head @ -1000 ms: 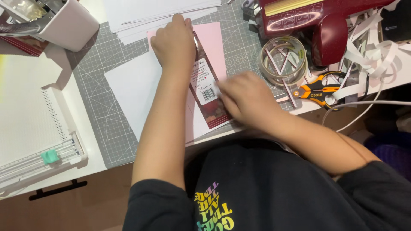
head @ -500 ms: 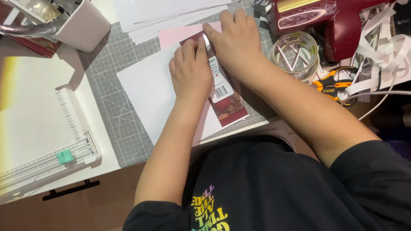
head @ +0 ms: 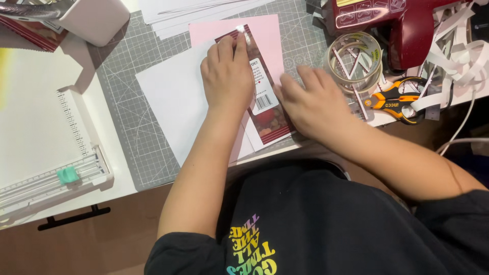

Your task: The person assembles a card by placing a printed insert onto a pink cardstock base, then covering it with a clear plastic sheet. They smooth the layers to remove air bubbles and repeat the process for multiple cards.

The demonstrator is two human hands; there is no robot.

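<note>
The right hand (head: 316, 104) has come off the top of the dark red packet (head: 265, 102) and now lies flat beside it, fingers spread; the left hand (head: 227, 76) presses it flat onto white paper (head: 173, 97). The packet nearly reaches the mat's (head: 127, 76) near edge; a tape roll (head: 355, 58) crowds the right

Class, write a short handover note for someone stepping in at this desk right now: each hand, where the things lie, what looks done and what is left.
Left hand: flat, fingertips pressing the dark red packet.
Right hand: palm down at the packet's right edge, holding nothing.
The packet lies on the pink sheet and white sheet, all on the grey cutting mat.
Tape roll and orange-handled cutters lie to the right, untouched.
Done: packet laid on the sheets.
Left: no taping or cutting visible.
</note>
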